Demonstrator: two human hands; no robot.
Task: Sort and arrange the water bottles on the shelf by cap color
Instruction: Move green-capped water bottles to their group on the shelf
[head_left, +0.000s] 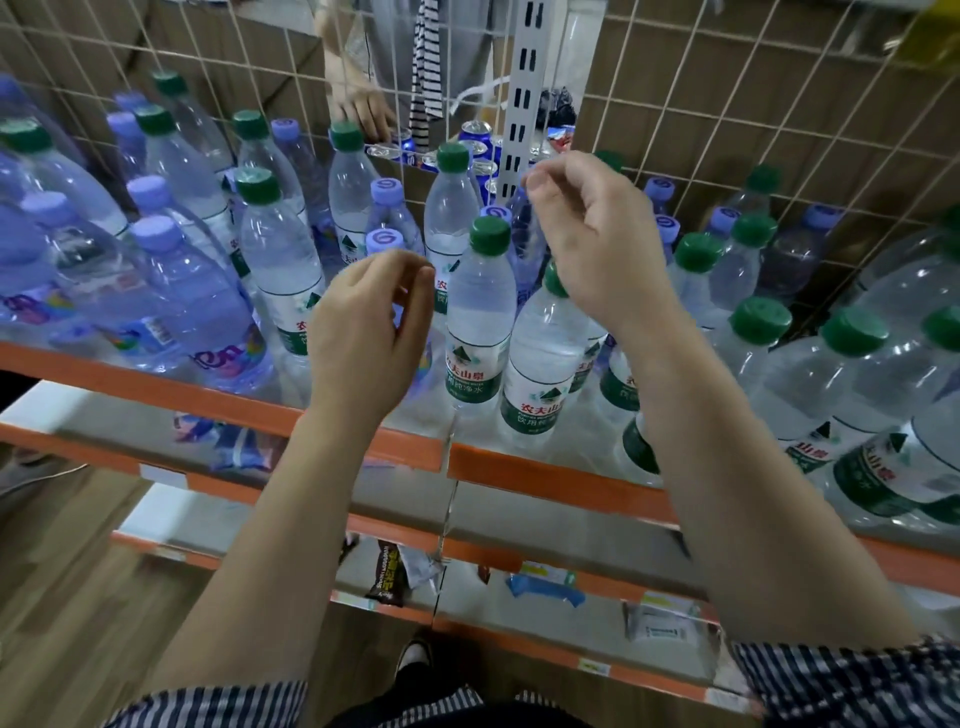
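Water bottles stand mixed on the top shelf (218, 402). Purple-capped bottles (156, 234) crowd the left and green-capped bottles (761, 319) crowd the right, with both colours mixed in the middle. One green-capped bottle (489, 236) stands between my hands. My left hand (363, 322) hovers just in front of a purple cap (384, 241), its fingers loosely curled and holding nothing. My right hand (587, 244) is raised above the middle bottles, also loosely curled and empty. It hides part of a green-capped bottle (540, 358) beneath it.
A white wire mesh (727, 104) backs the shelf. Behind it another person's hand (363, 111) reaches near blue drink cans (478, 136). Lower orange-edged shelves hold small packets (387, 571). A white slotted upright (524, 104) stands at the back.
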